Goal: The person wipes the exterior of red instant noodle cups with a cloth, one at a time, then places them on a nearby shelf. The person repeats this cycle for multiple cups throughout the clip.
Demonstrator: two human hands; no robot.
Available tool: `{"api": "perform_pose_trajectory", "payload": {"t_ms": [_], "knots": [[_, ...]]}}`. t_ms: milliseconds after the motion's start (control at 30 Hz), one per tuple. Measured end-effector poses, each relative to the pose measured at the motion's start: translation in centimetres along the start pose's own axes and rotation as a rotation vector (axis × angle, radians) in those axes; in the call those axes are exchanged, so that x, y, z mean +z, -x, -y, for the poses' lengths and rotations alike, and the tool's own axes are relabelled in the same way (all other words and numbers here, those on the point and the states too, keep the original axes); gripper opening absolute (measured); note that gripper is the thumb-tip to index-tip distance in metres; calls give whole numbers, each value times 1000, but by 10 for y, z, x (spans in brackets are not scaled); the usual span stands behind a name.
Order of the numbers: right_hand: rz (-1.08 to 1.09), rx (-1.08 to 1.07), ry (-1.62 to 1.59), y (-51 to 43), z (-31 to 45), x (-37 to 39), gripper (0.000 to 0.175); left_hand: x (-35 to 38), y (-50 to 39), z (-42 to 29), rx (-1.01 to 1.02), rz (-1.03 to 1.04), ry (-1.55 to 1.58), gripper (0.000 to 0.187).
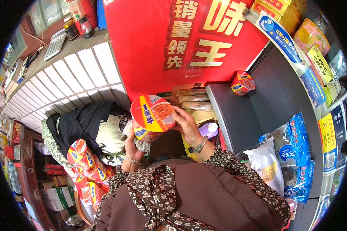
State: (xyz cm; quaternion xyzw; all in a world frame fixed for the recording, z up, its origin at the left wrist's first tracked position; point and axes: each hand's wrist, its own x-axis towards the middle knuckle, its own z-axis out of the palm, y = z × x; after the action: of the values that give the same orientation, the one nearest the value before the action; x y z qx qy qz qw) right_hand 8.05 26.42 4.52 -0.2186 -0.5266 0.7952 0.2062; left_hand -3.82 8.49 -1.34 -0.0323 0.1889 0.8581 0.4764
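Between my two hands is a large red instant noodle cup (152, 113) with a yellow band across its lid. The lid is tilted up towards me. My left hand (133, 148) grips the cup's lower left side, and my right hand (188, 127) holds its right rim. A similar noodle cup (243, 83) stands at the far end of the dark shelf (234, 115), beyond my right hand. To my left, several more noodle cups (88, 170) are piled together next to a dark cloth.
A black cloth (78, 127) and a patterned light cloth (111, 134) lie at left. Bagged goods (295, 144) and a white sack (267, 166) occupy the shelf's near end. A purple bottle (209, 130) stands below my right hand. Flat packs (193, 98) are stacked beside the red panel (150, 57).
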Motion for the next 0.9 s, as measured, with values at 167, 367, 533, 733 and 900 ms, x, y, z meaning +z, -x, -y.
{"api": "perform_pose_trajectory", "payload": {"t_ms": [167,367,533,733,900], "knots": [[-112,-199,277,9,3,-11,39,-6,-8,11,-38,-50,24,42],[78,-338,519,21,13,-15,60,-3,-14,23,-55,-63,91,34],[92,-391,654,25,8,-16,80,7,-11,29,-113,-65,110,37],[50,-320,439,23,11,-27,79,7,-11,32,-131,-74,-46,35],[33,-261,362,21,14,-38,80,11,-6,28,-134,38,43,32]]}}
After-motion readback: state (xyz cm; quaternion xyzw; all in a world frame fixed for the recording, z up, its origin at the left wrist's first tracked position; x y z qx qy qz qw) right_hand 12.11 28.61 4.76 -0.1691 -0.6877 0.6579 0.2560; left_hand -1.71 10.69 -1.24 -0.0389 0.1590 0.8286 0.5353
